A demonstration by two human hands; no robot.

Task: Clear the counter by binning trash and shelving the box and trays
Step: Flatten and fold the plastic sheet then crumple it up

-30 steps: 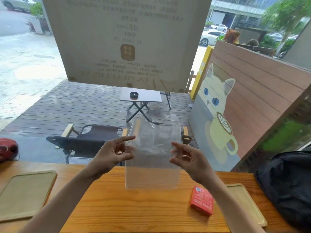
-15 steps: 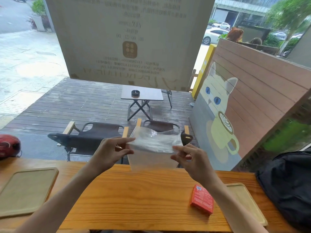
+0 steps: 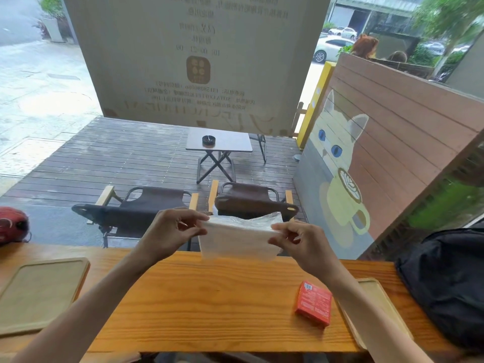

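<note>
1. Nearest on the wooden counter (image 3: 209,305), the red box (image 3: 313,303) lies flat to the right of centre, just beside the right tray (image 3: 377,305); whether they touch I cannot tell. It looks like a small stiff carton, light, with firm edges. A pinch across its two long sides should lift it without crushing.

2. The right tray sits at the counter's right end, partly hidden by the right forearm. The left tray (image 3: 39,292) lies at the left end, well apart from the box. Both look like rigid wood with a raised rim, probably moderately light. The rim of a long edge gives the safest hold, and they would likely stack.

3. Above the counter's far edge, both hands hold a clear plastic bag (image 3: 239,238) in the air, folded or bunched into a flat band. It is thin, soft and almost weightless, likely slippery and springy, so it may unfold if released.

4. The left hand (image 3: 170,231) is closed in a pinch on the bag's upper left corner, thumb against fingertips.

5. The right hand (image 3: 301,242) is likewise pinched shut on the bag's right edge.

6. As trash, the bag is best squeezed into one fist, freeing the other hand.

7. Farther right, a black backpack (image 3: 445,284) rests on the counter.
</note>
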